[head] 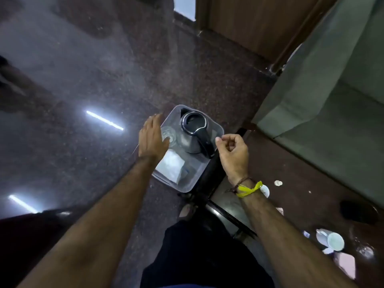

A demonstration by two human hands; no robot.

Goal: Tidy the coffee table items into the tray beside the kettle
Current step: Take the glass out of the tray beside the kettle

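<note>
A clear plastic tray is seen at the centre of the view, on the dark glossy table; a black kettle stands inside it toward 1 o'clock, a clear glass at 9 o'clock of the kettle, a white folded paper toward 7 o'clock. The left hand is spread flat, released, over the tray's 9 o'clock rim, partly covering the glass; the right hand is loosely curled at 3 o'clock, nothing visibly grasped. A white cup and scattered papers lie at 4 o'clock, well apart from the tray.
</note>
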